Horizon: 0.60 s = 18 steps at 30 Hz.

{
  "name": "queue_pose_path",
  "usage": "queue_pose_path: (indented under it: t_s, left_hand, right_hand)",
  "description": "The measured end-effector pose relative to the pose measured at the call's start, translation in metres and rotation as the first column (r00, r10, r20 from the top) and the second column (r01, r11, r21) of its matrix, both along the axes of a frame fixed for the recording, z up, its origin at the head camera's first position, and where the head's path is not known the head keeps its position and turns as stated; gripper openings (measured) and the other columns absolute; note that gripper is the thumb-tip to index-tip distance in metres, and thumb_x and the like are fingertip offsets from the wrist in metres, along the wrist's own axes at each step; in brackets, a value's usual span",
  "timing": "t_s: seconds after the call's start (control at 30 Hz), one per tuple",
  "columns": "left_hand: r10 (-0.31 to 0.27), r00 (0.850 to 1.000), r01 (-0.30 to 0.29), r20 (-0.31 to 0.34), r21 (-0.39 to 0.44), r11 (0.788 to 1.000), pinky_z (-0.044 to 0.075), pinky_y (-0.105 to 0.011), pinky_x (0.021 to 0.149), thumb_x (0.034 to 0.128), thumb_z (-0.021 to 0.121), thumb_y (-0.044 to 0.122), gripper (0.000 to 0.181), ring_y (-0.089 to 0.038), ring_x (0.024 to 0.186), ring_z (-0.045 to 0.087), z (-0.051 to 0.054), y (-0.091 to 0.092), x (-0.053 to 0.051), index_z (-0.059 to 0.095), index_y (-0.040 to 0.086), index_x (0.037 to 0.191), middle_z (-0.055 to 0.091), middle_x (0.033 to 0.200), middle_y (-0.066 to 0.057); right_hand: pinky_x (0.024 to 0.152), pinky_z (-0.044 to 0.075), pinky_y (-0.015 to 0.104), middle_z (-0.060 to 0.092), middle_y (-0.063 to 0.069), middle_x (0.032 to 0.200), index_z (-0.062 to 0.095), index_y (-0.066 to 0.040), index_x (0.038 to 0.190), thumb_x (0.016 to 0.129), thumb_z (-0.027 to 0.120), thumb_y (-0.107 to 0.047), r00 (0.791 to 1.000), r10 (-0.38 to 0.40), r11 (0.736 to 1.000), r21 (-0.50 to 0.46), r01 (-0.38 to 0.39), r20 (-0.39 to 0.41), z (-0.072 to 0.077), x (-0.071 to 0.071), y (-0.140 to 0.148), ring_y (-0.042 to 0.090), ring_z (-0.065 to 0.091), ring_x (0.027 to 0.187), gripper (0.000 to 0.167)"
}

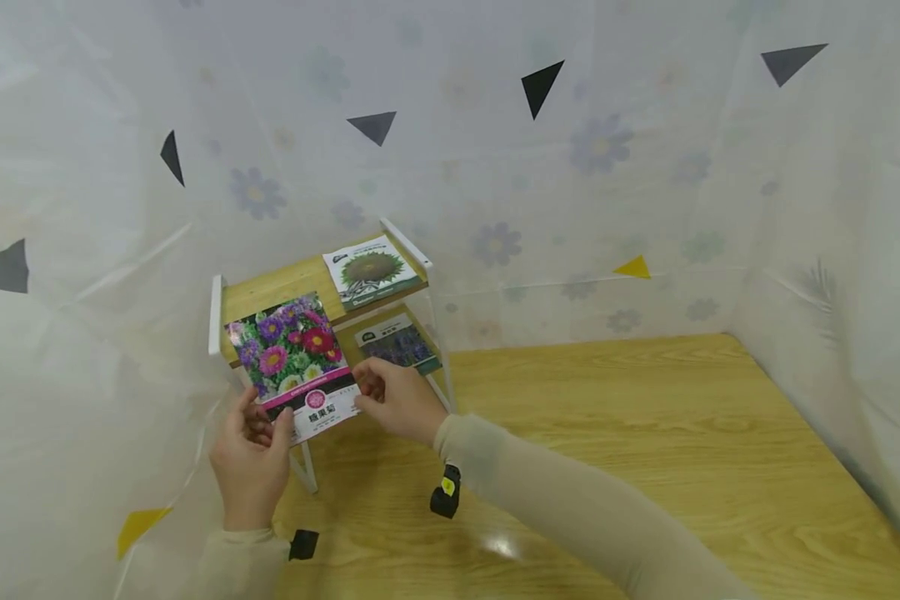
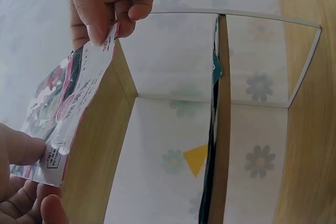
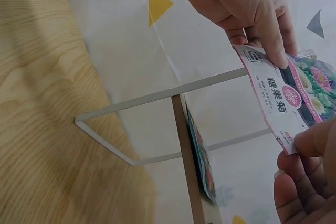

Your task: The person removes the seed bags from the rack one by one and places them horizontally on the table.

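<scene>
A seed packet [image 1: 288, 350] printed with pink, purple and red flowers is held tilted at the front left of the two-tier shelf. My left hand [image 1: 253, 458] pinches its lower left corner between thumb and fingers, as the left wrist view also shows. On the lower right edge, my right hand [image 1: 401, 400] pinches the same packet. Another seed packet, with a large green-brown flower head [image 1: 371, 267], lies on the right of the upper board [image 1: 273, 283]. A packet with purple flowers [image 1: 397, 343] lies on the lower board, partly behind my right hand.
White rails [image 1: 215, 317] edge the shelf's sides, and slim white legs [image 1: 306, 467] stand on the wooden table [image 1: 607, 442]. Behind and beside it hang pale flower-printed sheets [image 1: 457, 167] with black, grey and yellow triangles.
</scene>
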<state>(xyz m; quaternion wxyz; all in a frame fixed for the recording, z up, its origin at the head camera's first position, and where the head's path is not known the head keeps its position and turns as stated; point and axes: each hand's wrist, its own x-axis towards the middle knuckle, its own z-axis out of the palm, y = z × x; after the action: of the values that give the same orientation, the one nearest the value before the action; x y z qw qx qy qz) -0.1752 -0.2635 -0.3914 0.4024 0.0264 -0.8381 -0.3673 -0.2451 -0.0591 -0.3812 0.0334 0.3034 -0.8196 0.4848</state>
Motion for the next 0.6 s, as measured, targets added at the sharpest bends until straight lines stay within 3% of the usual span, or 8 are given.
queue_pose_path:
  t_s: [0.3, 0.43, 0.6]
  left_hand:
    - [-0.061, 0.996, 0.064, -0.062, 0.046, 0.997, 0.041, -0.008, 0.059, 0.0837, 0.072, 0.001, 0.05, -0.005, 0.069, 0.05, -0.025, 0.002, 0.0, 0.053, -0.002, 0.129, 0.059, 0.086, -0.009]
    - [-0.088, 0.996, 0.09, -0.033, 0.05, 0.995, 0.041, -0.009, 0.059, 0.0835, 0.072, 0.001, 0.05, -0.006, 0.07, 0.05, -0.037, 0.008, 0.0, 0.053, -0.002, 0.129, 0.058, 0.086, -0.008]
    - [-0.133, 0.991, 0.133, 0.002, 0.053, 0.99, 0.041, -0.01, 0.057, 0.0834, 0.073, 0.0, 0.049, -0.007, 0.069, 0.05, -0.06, 0.015, 0.001, 0.053, -0.001, 0.128, 0.057, 0.086, -0.006]
  right_hand:
    - [0.07, 0.049, 0.018, 0.059, -0.011, 0.091, 0.058, -0.015, 0.118, 0.093, 0.065, -0.02, 1.0, 0.029, 0.999, 0.014, -0.029, -0.002, -0.016, -0.001, 0.004, 0.0, 0.056, 0.08, 0.026]
    - [0.069, 0.049, 0.02, 0.058, -0.01, 0.092, 0.057, -0.015, 0.12, 0.095, 0.063, -0.023, 0.999, 0.046, 0.999, 0.005, -0.046, 0.03, -0.027, -0.004, 0.009, 0.002, 0.056, 0.078, 0.027]
    - [0.068, 0.048, 0.022, 0.057, -0.008, 0.092, 0.057, -0.015, 0.117, 0.097, 0.06, -0.025, 0.995, 0.079, 0.997, 0.01, -0.08, 0.067, -0.046, -0.005, 0.02, 0.006, 0.054, 0.074, 0.023]
